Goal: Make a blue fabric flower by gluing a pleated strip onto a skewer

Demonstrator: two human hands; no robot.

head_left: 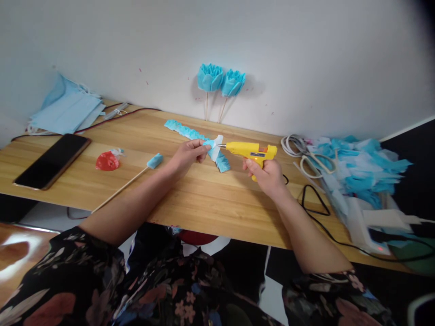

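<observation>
My right hand (pixel 264 174) is wrapped round the handle of a yellow hot glue gun (pixel 246 148). The gun's nozzle points left and meets or nearly meets a small blue-and-white fabric piece (pixel 216 146). My left hand (pixel 192 154) pinches that piece at its left edge. Under it a ruffled blue fabric strip (pixel 185 131) lies slantwise on the table. Left of my left forearm is a thin wooden stick (pixel 124 186) with a rolled blue tip (pixel 155 160). Two blue fabric flowers (pixel 210 78) on sticks lean against the wall.
A phone (pixel 52 160), a red round item (pixel 107 160) and stacked face masks (pixel 70 108) are on the left. On the right are scissors (pixel 317 165), a pile of blue and white fabric pieces (pixel 360 165), a power strip (pixel 365 226) and a black cord (pixel 326 231) along the table (pixel 217 203).
</observation>
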